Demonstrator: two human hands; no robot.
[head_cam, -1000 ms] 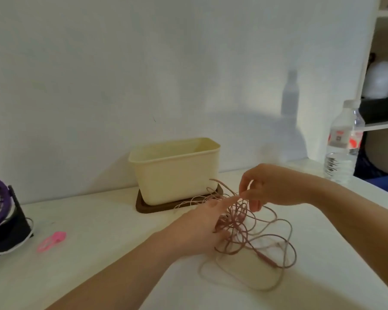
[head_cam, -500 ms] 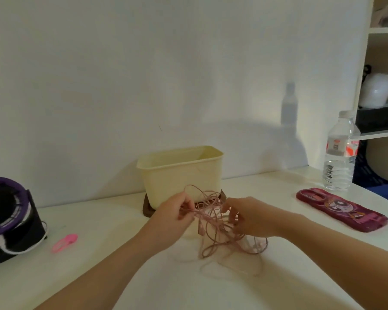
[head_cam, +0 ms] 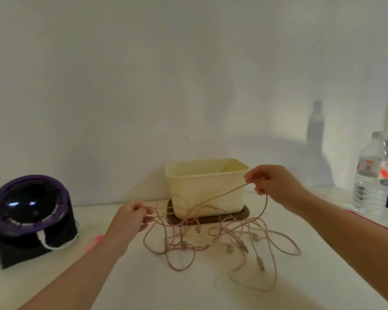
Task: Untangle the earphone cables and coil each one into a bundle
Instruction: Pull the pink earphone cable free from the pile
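Note:
A tangle of thin pink earphone cables (head_cam: 213,240) hangs and sprawls over the white table (head_cam: 311,276) in front of the cream tub. My left hand (head_cam: 132,217) pinches several strands at the tangle's left side, a little above the table. My right hand (head_cam: 271,186) is raised higher at the right and pinches one strand, which runs taut down-left into the tangle. Loops, small plugs and earbuds trail onto the table below and to the right.
A cream plastic tub (head_cam: 205,186) stands on a dark brown tray (head_cam: 244,214) against the wall. A black and purple fan (head_cam: 29,218) sits at the left, a pink clip (head_cam: 94,242) beside my left forearm. A water bottle (head_cam: 373,175) stands at the right.
My hands have pulled apart, the left one leftwards and the right one up and to the right. The bunched tangle has spread into wide loops across the table.

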